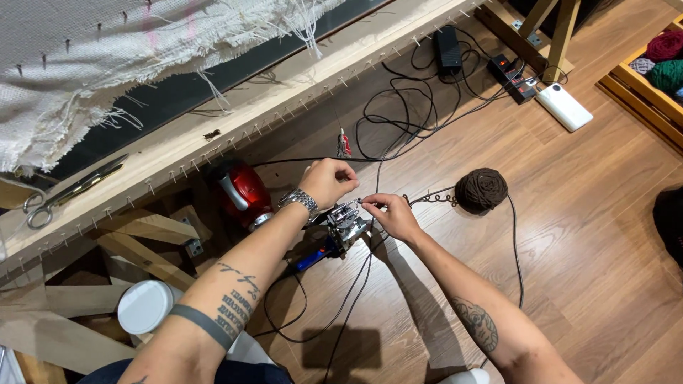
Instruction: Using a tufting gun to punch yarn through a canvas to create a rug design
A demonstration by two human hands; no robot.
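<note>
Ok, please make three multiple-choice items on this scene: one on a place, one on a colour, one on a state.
1. Where do the scissors lie?
A. on the wooden frame rail
B. on the floor
C. in the yarn crate

2. What colour is the yarn ball on the floor?
A. white
B. dark brown
C. yellow

3. What is the right hand doing?
A. resting flat on the floor
B. holding the scissors
C. pinching the strand at the tool

Answers:
1 A, they rest on the rail under the cloth.
2 B, it looks dark brown.
3 C, its fingertips meet at the tool's metal head, and the left hand is above.
</note>
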